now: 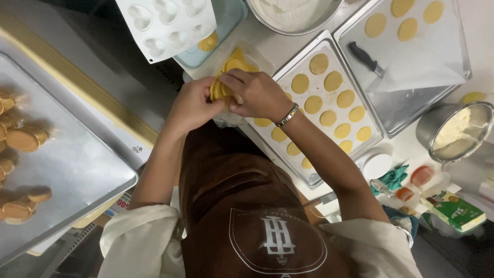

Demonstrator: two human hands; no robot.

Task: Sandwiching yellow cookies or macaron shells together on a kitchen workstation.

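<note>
Both hands working a stack of yellow dough discs.

The left hand [193, 105] and right hand [254, 92] pinch the stack of dough discs [222, 90] between clenched fingertips over a clear tub [260, 61], just beside the half-filled baking tray [288, 69], handy for laying out.

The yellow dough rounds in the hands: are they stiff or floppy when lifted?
The dough rounds look thin, so probably floppy and easy to tear. Both hands, left and right, pinch the stack, suggesting the rounds stick together.
</note>
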